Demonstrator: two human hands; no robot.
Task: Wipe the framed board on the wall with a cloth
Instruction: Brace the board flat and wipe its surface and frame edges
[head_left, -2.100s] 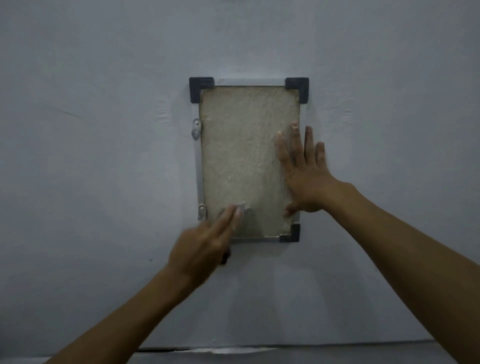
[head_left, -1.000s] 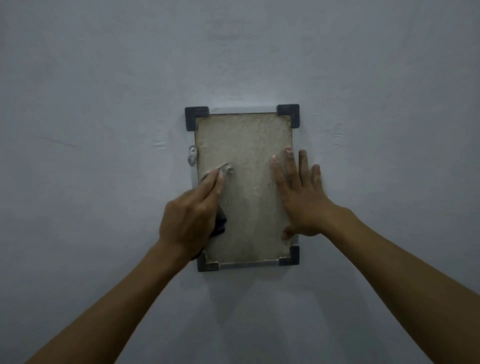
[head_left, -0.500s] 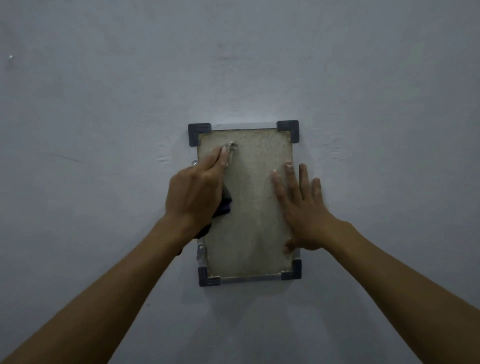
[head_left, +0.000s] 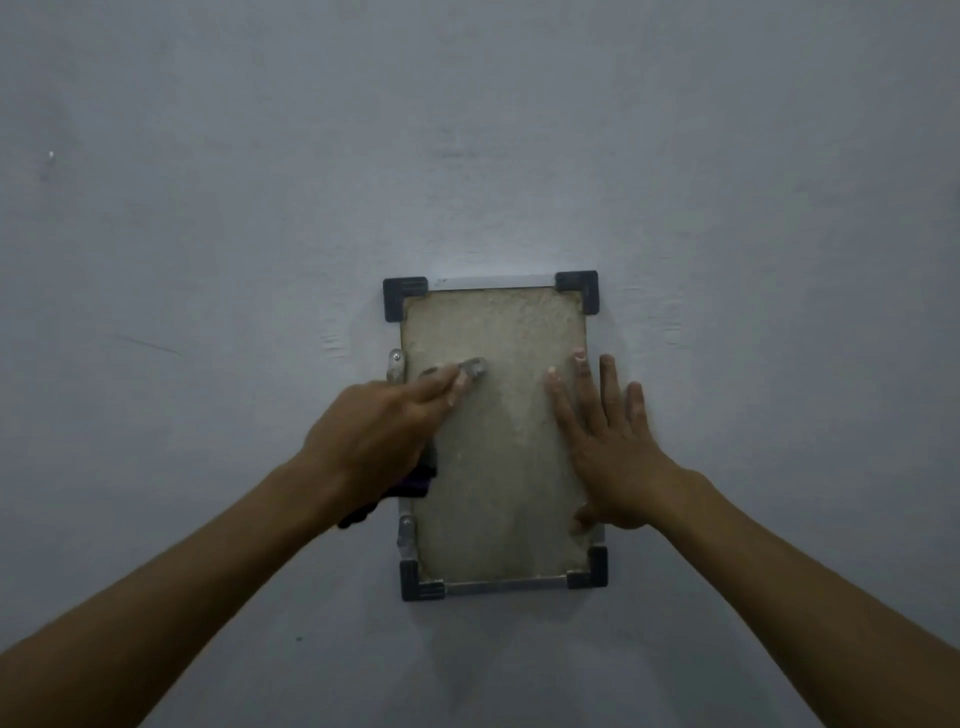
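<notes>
A small framed board (head_left: 498, 457) hangs on the wall, beige and speckled, with a thin metal frame and dark plastic corners. My left hand (head_left: 379, 441) grips a cloth (head_left: 470, 370) and presses it against the board's left half, about a third of the way down; a dark fold of the cloth (head_left: 415, 480) hangs below my palm. My right hand (head_left: 608, 447) lies flat with fingers spread on the board's right edge, the outer fingers reaching onto the wall.
The plain grey-white wall (head_left: 727, 208) surrounds the board on all sides. Two small metal brackets sit on the frame's left edge, one upper (head_left: 396, 366) and one lower (head_left: 405, 532).
My left hand swept the cloth up from the board's bottom to near its top left, then came back down a little. My right hand stayed flat in place.
</notes>
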